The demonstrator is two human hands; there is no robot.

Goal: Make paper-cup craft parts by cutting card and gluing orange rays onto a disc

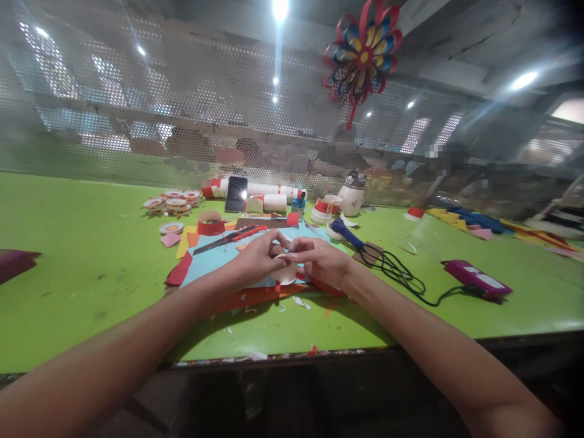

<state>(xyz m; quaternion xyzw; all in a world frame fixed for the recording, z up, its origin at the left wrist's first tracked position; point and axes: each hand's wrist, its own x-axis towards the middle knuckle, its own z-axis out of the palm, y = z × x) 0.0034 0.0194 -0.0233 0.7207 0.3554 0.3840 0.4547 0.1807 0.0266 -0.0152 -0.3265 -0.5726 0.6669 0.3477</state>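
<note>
Between my two hands is a small white paper cup [286, 275], held low over a light blue paper sheet [201, 267]. My left hand [259, 260] pinches its rim from the left with thumb and fingers. From the right, my right hand [322, 258] grips the same rim, its fingertips close to the left ones. The fingers partly cover the cup. Red paper lies under my right hand. Just beyond my left hand are scissors [230, 237] with orange-red handles, lying on the coloured paper. White scraps [301, 302] are scattered nearer the table edge.
A blue-handled tool [347, 233] with a coiled black cord runs to a purple box [479, 278]. Behind stand a phone [236, 194], red-and-white cups [322, 210] and a bottle [353, 194]. Paper discs [176, 201] are heaped left. A paper flower [364, 56] hangs above.
</note>
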